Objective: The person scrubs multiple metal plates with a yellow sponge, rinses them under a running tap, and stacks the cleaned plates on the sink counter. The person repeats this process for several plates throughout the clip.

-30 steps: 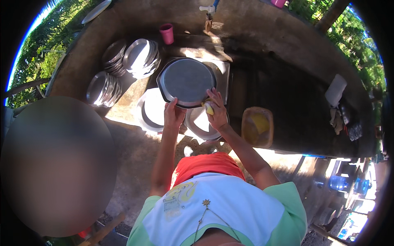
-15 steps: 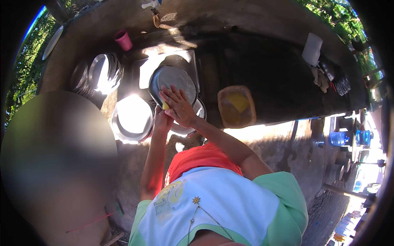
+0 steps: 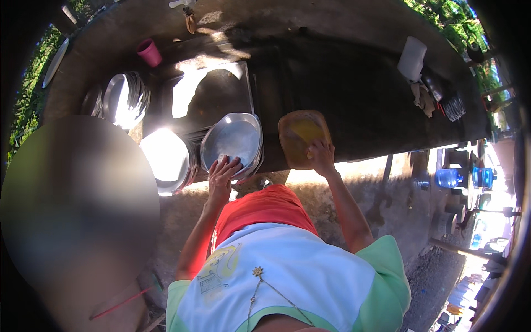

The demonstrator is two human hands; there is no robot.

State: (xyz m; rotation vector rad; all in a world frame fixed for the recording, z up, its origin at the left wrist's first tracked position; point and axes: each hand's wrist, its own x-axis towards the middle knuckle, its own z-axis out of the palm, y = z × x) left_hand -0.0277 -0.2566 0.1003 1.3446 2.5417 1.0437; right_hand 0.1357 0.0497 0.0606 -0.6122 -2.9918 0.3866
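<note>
Tub (landmark): the shallow tub (image 3: 282,135) with yellowish contents, in front of the person.
Pan: the metal pan (image 3: 235,138), hollow side up, just left of the tub, on a stack of similar rims.
Long axis of pan: appears to run away from the person, the far end leaning slightly toward the tub's side (fisheye bending makes the exact angle uncertain).
Left hand: the left hand (image 3: 222,176), left of the tub, fingers extended over the pan's near edge; whether it grips cannot be told.
Right hand: the right hand (image 3: 321,157), at the tub's near right part, fingers bent inward; what they enclose, if anything, cannot be told.
Hands: well apart, the pan ahead of the left one and leftward of the right one.
Nearer hand: left to the pan, right to the tub.
Farther left of tub: a bright pan (image 3: 165,155), a plate stack (image 3: 124,102) and a pink cup (image 3: 149,52).
</note>
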